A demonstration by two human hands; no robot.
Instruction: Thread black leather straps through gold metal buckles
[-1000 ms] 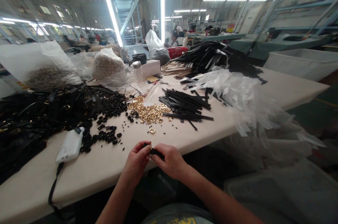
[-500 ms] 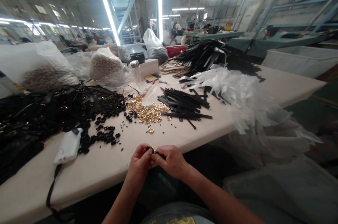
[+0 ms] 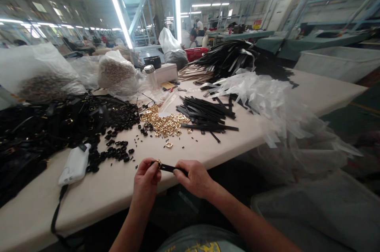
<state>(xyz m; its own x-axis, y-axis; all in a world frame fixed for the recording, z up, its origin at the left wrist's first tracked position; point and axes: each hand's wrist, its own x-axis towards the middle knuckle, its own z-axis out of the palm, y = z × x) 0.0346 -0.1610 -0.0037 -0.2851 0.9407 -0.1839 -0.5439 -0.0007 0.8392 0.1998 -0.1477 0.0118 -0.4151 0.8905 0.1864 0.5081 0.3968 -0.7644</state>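
Between my two hands a black strap [image 3: 168, 168] is stretched at the table's front edge. My left hand [image 3: 146, 177] pinches its left end, where a gold buckle [image 3: 159, 163] sits at the fingertips. Further right along the strap, my right hand [image 3: 192, 177] is closed round it, thumb on top; the strap's far end is hidden in that hand. Ahead of my hands lie a heap of gold buckles [image 3: 166, 124], one loose buckle [image 3: 169, 145], small black loops [image 3: 118, 151] and a pile of black straps [image 3: 204, 111].
A white power bank [image 3: 75, 165] with a dark cable lies at left beside a heap of black straps with buckles [image 3: 59, 121]. Filled plastic bags [image 3: 115, 72] and a lidded jar [image 3: 150, 74] stand behind. White plastic strips [image 3: 267, 97] hang over the right edge; a bin [image 3: 338, 64] stands beyond.
My hands have moved apart, the left one going leftward, so a length of strap now shows between them. The gold buckle has shifted left with my left fingertips.
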